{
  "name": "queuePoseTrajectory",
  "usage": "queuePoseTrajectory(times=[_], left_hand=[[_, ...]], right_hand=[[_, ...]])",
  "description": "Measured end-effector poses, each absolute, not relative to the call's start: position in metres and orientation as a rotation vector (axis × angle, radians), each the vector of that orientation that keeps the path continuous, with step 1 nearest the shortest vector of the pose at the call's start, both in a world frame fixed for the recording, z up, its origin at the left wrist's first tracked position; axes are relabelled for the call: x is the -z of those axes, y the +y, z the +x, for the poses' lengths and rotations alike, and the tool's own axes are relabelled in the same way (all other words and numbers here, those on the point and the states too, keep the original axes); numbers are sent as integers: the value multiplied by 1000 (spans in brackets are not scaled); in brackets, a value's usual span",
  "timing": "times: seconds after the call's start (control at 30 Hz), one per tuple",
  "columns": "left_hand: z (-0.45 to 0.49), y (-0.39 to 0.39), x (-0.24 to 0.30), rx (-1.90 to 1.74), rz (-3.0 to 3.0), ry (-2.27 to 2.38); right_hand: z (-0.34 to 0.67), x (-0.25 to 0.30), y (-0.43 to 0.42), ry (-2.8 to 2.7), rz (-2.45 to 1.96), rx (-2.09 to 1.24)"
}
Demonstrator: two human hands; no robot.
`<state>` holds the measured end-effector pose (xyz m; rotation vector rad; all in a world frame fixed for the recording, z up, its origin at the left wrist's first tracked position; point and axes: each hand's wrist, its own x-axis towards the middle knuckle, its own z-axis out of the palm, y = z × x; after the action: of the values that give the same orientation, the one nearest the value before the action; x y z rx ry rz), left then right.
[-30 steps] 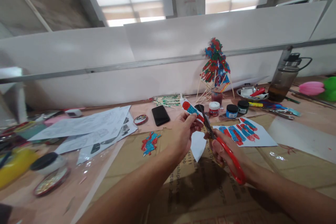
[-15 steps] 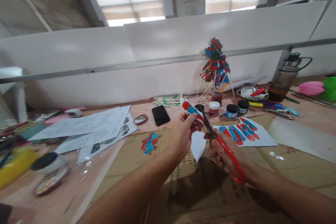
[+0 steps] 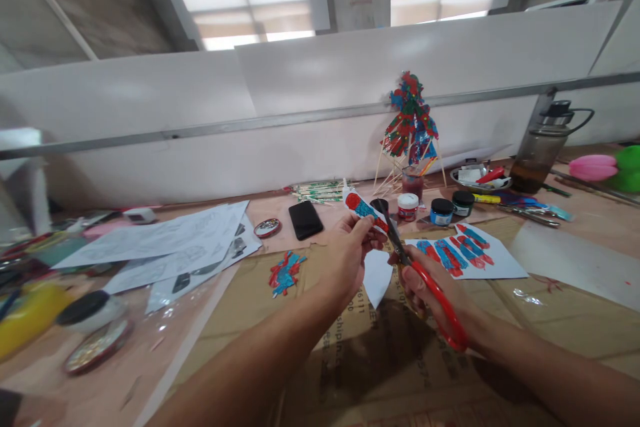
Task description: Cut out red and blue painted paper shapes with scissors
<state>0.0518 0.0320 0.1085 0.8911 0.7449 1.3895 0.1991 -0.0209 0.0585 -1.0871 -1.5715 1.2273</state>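
My left hand [image 3: 347,257] pinches a white paper piece [image 3: 367,213] painted red and blue, holding it up over the cardboard. A white flap of that paper hangs below my fingers. My right hand [image 3: 433,293] grips red-handled scissors [image 3: 425,283], whose dark blades point up and meet the paper just right of my left fingers. Both hands are closed.
A sheet with painted red-blue shapes [image 3: 463,250] lies right of the scissors. A small painted cutout [image 3: 285,272], a black phone [image 3: 305,219] and sketch papers [image 3: 165,243] lie to the left. Paint jars [image 3: 442,211], a skewer-mounted paper figure [image 3: 411,121] and a water bottle [image 3: 543,147] stand behind.
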Motion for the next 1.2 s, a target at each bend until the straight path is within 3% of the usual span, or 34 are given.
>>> queuePoseTrajectory(times=[1.2], left_hand=[[50, 37, -107, -1354, 897, 725]], right_hand=[[199, -45, -16, -1448, -1006, -1327]])
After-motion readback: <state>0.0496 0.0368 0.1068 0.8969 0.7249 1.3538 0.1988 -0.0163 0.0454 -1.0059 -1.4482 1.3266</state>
